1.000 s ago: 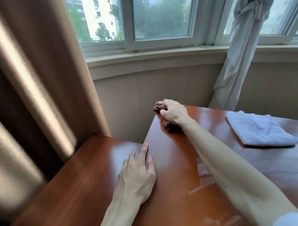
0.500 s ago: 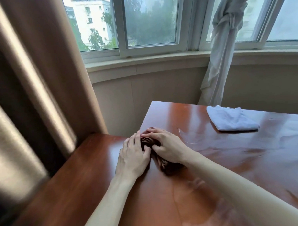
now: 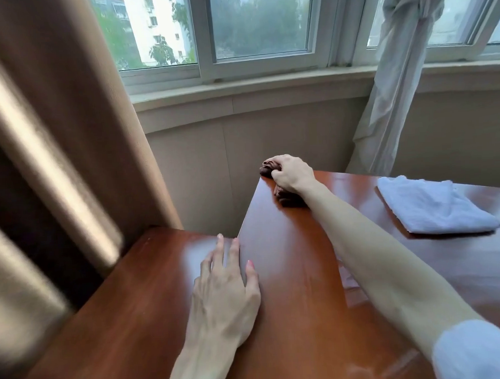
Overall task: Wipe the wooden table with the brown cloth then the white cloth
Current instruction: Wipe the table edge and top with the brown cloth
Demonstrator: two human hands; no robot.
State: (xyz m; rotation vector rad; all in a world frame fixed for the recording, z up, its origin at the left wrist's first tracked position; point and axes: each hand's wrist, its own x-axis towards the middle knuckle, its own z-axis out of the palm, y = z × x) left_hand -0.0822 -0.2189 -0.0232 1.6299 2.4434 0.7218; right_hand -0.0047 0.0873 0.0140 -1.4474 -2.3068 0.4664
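My right hand [image 3: 292, 174] grips the bunched brown cloth [image 3: 289, 199] at the far left corner of the glossy wooden table [image 3: 298, 273], arm stretched out across the top. Part of the cloth sticks out past my fingers over the corner. My left hand [image 3: 224, 293] rests flat with straight fingers on the table's left edge, where it meets a lower wooden surface [image 3: 127, 303]. The folded white cloth [image 3: 433, 207] lies on the table to the right, apart from both hands.
A heavy tan curtain [image 3: 54, 140] hangs close on the left. A tied white sheer curtain [image 3: 396, 82] hangs behind the table's far right. The window sill [image 3: 253, 89] and a curved wall run behind the table.
My right hand slid the brown cloth from beside my left hand out to the far left corner. My left hand stayed flat on the table's left edge.
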